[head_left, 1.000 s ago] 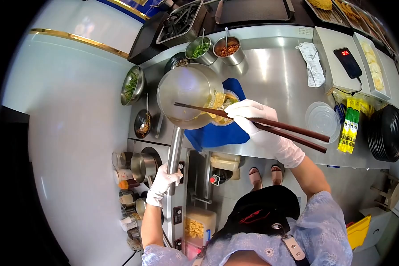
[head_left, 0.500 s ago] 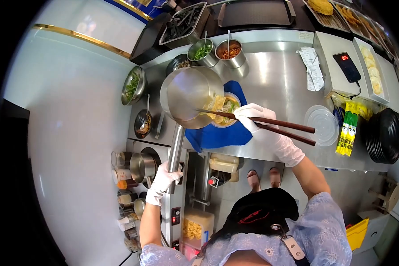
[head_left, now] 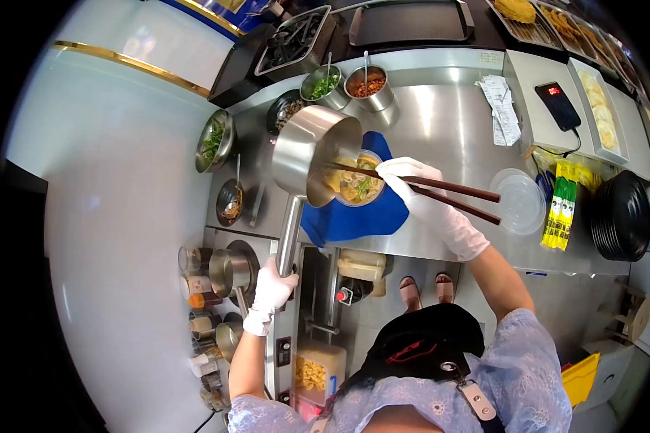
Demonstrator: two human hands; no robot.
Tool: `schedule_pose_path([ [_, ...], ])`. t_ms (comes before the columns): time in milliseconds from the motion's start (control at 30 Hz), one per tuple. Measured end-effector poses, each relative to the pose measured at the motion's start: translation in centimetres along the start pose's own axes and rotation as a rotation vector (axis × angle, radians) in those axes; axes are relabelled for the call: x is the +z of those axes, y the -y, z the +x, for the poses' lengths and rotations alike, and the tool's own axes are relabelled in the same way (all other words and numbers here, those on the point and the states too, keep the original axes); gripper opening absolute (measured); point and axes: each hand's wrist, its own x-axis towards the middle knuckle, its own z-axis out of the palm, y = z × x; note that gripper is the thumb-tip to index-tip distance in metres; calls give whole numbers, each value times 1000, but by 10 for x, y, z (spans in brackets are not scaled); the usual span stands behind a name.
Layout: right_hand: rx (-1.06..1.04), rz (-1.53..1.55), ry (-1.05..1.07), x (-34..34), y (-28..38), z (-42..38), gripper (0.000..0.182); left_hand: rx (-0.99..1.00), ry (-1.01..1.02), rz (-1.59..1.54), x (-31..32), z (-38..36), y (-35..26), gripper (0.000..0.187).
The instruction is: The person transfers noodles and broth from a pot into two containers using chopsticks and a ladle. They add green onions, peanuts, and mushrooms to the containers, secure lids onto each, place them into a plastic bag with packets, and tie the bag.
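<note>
Steel saucepan (head_left: pixel 298 150) tilts over the left edge of the bowl (head_left: pixel 361 204) | left hand (head_left: pixel 271 291): grip wraps its handle (head_left: pixel 290 229) | right hand (head_left: pixel 420 191): grip holds brown chopsticks (head_left: pixel 455 187) above the bowl | blue cloth (head_left: pixel 368 226) under bowl, clear lid (head_left: pixel 518 202) right of it

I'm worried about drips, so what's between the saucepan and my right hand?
In the head view, the bowl of soup lies between the saucepan and your right hand, with the chopsticks reaching across it.

Bowl's (head_left: pixel 373 200) L side hidden bhd pot (head_left: pixel 302 148); print on receipts (head_left: pixel 500 110) too sm. to read
</note>
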Motion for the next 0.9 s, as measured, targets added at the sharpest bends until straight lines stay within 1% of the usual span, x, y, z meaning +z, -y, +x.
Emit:
schedule_pose_path([
  [33, -5, 4, -6, 1, -5, 0, 10, 4, 3, 3, 1, -2, -5, 37],
  [133, 32, 2, 10, -6, -11, -8, 10, -13, -71, 265, 6, -7, -15, 51],
  [167, 55, 10, 12, -11, -10, -12, 10, -9, -70, 265, 8, -7, -18, 51],
  [200, 125, -35, 31, -20, 0, -17, 10, -51, -64, 289, 9, -9, -21, 52],
  [233, 125, -36, 31, -27, 3, -19, 10, -95, -59, 311, 9, -9, -24, 52],
  [300, 149, 96, -16, -38, 8, -24, 10, -62, -92, 319, 11, -10, -28, 50],
  [333, 110, 55, -20, -40, 10, -22, 11, -27, -129, 329, 12, -11, -30, 47],
  [367, 107, 54, -24, -40, 10, -19, 11, -23, -129, 331, 12, -10, -31, 47],
  [467, -94, -149, -73, -36, 1, -16, 14, -34, -123, 296, 8, -11, -34, 40],
  [500, -97, -151, -78, -37, -1, -21, 14, -28, -122, 298, 7, -11, -36, 40],
  [567, -43, -50, -10, -41, -1, -35, 14, -87, -92, 280, 4, -11, -38, 39],
  [600, 14, -145, 29, -47, 10, -38, 12, -87, -95, 276, 4, -10, -35, 39],
  [633, 12, -146, 32, -48, 15, -36, 12, -57, -102, 226, 5, -9, -27, 39],
  [700, 12, -97, -37, -44, 23, -32, 9, -27, -104, 175, 5, -10, -23, 38],
  [733, -38, -60, -60, -39, 22, -28, 8, -36, -82, 139, 3, -10, -25, 38],
  [767, 16, -43, -61, -34, 20, -25, 9, -45, -62, 104, 2, -11, -25, 39],
  [833, 64, 62, -59, -25, 14, -27, 9, -31, -86, 115, 3, -12, -27, 38],
  [900, 41, -15, -8, -32, 16, -35, 7, -34, -81, 131, 1, -14, -30, 39],
])
